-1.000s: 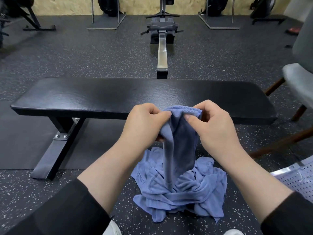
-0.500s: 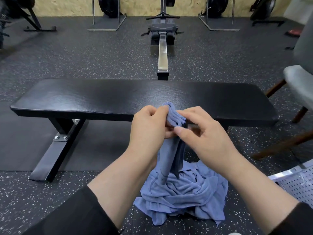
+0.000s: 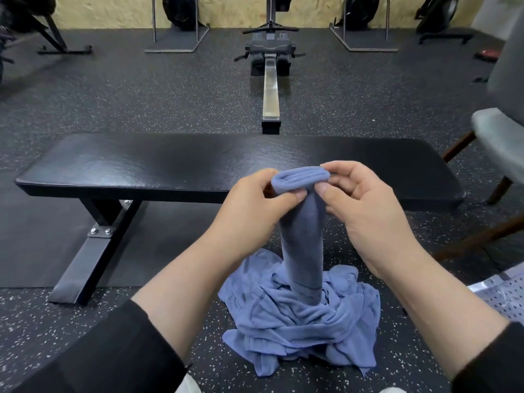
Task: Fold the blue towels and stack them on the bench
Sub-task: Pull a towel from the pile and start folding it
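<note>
A blue towel (image 3: 302,239) hangs in a narrow bunch in front of the black bench (image 3: 158,168). My left hand (image 3: 252,211) pinches the left side of its gathered top edge. My right hand (image 3: 365,205) pinches the right side of the same edge between thumb and forefinger. The towel's lower end reaches down into a crumpled pile of blue towels (image 3: 306,324) on the speckled floor between my arms. Nothing lies on the bench top.
A rowing machine (image 3: 270,78) stands behind the bench, its rail pointing at me. A grey chair with wooden legs (image 3: 499,143) is at the right. A white perforated basket (image 3: 507,293) shows at the lower right edge. Gym equipment lines the far wall.
My hands have risen and moved slightly apart, spreading the towel's gathered top edge between them. The towel hangs higher out of the pile.
</note>
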